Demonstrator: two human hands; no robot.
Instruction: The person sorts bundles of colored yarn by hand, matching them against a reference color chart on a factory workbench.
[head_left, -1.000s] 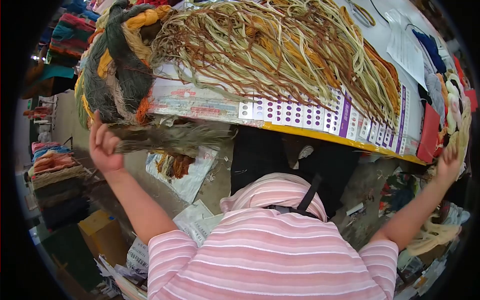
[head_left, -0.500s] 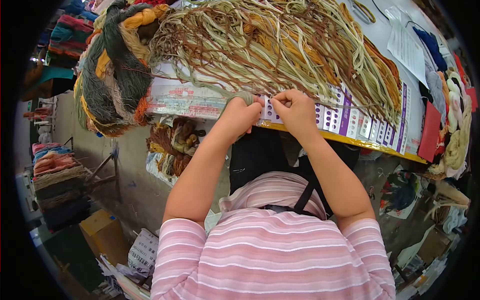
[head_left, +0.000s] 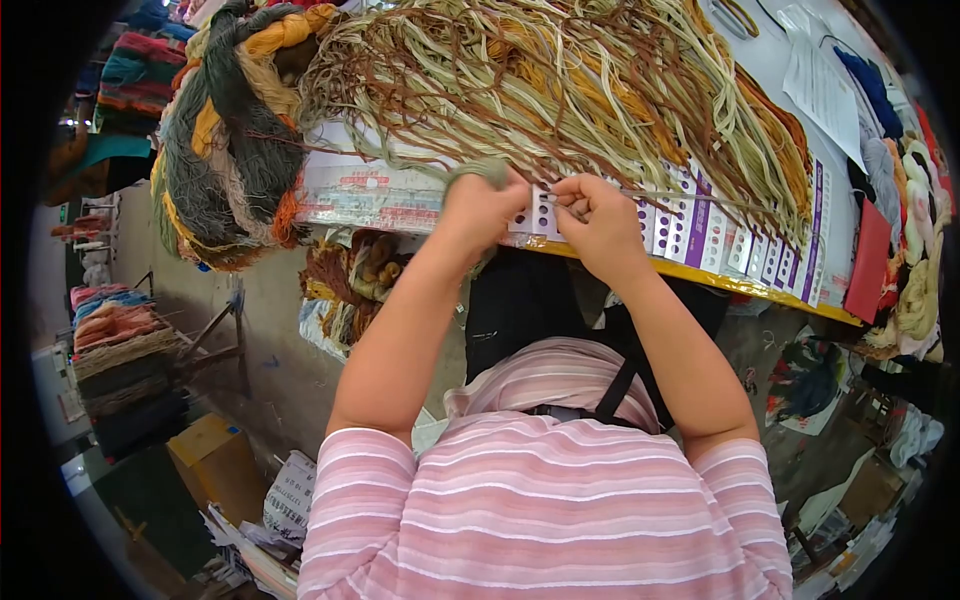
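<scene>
between my two grips, at the near edge of the worktop [head_left: 765,75], lay a white card [head_left: 544,226] with a column of dark round marks, whether holes or prints i could not tell from so far off. on its left i had the left hand [head_left: 485,208] curled tight around a greenish-grey bundle [head_left: 483,170], probably to keep that supply of yarn gathered. just across the card, the right hand [head_left: 603,220] had thumb and forefinger drawn together, seemingly pinching a thin grey strand [head_left: 662,195] that ran out past the knuckles to the right; the contact itself was too small to be sure of. both grips stayed low by the card, i judged, for fine control. beyond them spread a heap of loose yarn [head_left: 560,90], its ends lying toward me over more cards [head_left: 690,225] right of the right grip, perhaps so each was easy to reach. well left of the left grip hung dark skeins [head_left: 215,165], apparently kept aside.
</scene>
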